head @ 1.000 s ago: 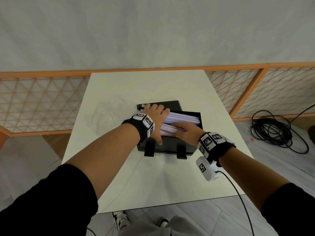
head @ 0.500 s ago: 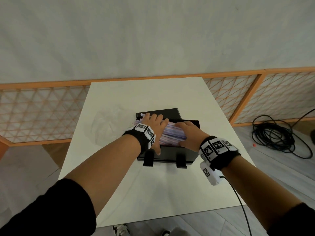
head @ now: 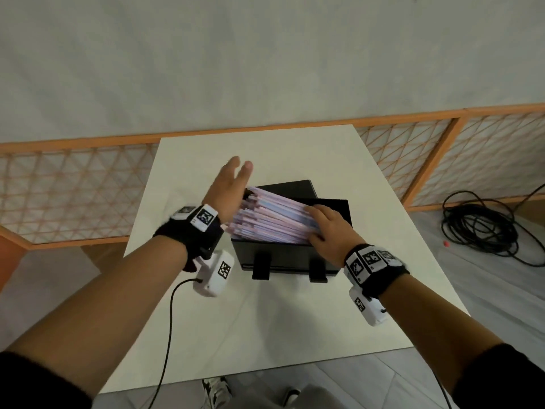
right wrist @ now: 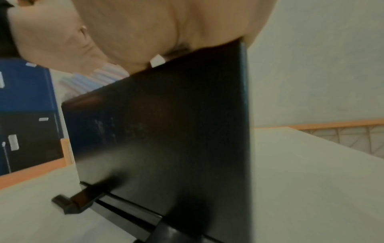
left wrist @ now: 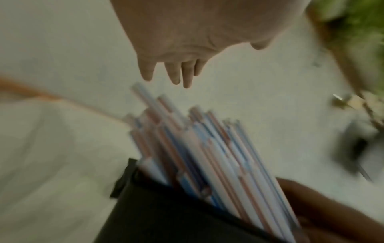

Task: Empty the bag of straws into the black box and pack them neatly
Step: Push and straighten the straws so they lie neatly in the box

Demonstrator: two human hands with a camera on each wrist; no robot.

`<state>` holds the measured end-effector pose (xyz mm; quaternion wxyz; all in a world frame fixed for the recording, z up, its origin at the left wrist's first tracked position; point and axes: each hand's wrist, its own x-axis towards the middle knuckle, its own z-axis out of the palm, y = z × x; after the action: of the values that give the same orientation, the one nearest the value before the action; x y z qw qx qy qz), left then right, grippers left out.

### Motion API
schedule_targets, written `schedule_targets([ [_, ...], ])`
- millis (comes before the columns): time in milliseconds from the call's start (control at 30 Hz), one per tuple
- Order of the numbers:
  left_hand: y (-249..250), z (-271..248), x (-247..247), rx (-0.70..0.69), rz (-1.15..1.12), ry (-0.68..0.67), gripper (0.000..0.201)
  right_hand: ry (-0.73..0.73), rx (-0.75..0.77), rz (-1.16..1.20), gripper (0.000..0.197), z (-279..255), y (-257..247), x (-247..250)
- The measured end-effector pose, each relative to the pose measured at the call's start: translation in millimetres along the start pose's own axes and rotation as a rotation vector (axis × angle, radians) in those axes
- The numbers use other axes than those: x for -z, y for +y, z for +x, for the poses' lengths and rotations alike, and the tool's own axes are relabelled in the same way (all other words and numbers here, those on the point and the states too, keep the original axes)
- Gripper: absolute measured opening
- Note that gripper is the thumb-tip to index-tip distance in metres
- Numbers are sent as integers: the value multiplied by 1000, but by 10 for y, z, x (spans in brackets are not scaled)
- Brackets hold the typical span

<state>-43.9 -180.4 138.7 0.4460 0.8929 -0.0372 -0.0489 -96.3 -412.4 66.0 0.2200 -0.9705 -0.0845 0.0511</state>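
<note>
The black box [head: 280, 255] stands open at the middle of the white table, its lid [head: 289, 187] lying back behind it. A thick bundle of pink, blue and white straws [head: 271, 219] lies slanted in it, the left ends raised above the box's left wall. My left hand [head: 230, 187] is flat and on edge, fingers straight, right beside those raised ends. In the left wrist view the fingers [left wrist: 187, 77] hover just past the straws [left wrist: 197, 148]. My right hand [head: 327, 228] grips the bundle's right end at the box's right wall, fingers over it and thumb on the near side.
The white table [head: 295, 320] has bare room in front of the box and to its left. Two black latches [head: 261, 267] stick out at the box's front. A wooden lattice fence [head: 73, 187] runs behind. A coiled black cable [head: 483, 228] lies on the floor, right.
My left hand has lifted off the top of the straws and turned on edge at their left ends. The straws' left ends have risen out of the box. My right hand has moved to their right end.
</note>
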Motion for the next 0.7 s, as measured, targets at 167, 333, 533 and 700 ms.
schedule_targets([
  [167, -91, -150, -210, 311, -411, -33, 57, -16, -24, -39, 67, -4, -29, 5],
  [333, -120, -16, -417, 265, -388, -1, 60, -39, -37, -25, 67, -24, -40, 55],
  [533, -25, -74, -306, -273, 710, -40, 98, -122, -70, -93, 76, 47, -79, 134],
  [700, 197, -66, -698, -475, 1353, -381, 136, -210, -104, -37, 92, 221, -118, 158],
])
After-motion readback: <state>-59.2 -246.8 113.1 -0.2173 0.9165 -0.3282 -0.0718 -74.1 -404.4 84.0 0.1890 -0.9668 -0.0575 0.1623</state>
